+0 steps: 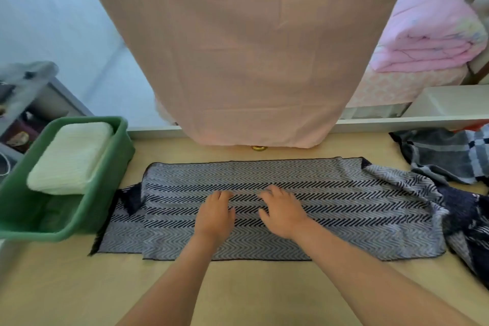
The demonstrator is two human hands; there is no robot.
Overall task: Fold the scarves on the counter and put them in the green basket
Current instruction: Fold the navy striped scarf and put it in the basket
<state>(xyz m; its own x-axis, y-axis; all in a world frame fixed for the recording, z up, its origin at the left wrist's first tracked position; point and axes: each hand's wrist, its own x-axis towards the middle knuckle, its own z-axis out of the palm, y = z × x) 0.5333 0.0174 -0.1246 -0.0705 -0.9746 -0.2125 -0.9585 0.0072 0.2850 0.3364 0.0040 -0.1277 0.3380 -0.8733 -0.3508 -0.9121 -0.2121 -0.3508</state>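
Herringbone scarf (pixel 330 209) lies flat across the middle of the tan counter (pixel 66 286), long axis left to right, already doubled lengthwise by the look of the offset edges at the left end. Right end is rumpled and runs into a dark navy bunch at the counter's right edge. Judging by the drape: thin, soft, light, no stiffness, probably slides on the smooth top, so it wants flat palms to smooth it and pinches at the end corners to fold it over. Best hold, I'd say, is the left end's two corners, carried right.

My left hand (pixel 215 212) and right hand (pixel 281 210) rest palm down on the scarf's centre, side by side, fingers spread and flat, gripping nothing.

Green basket (pixel 111 167) sits at the left, just touching the scarf's left end; a folded cream scarf (pixel 71 156) is already inside. A grey plaid scarf (pixel 444 156) lies heaped far right, unfolded. Peach cloth (pixel 246 47) hangs behind.
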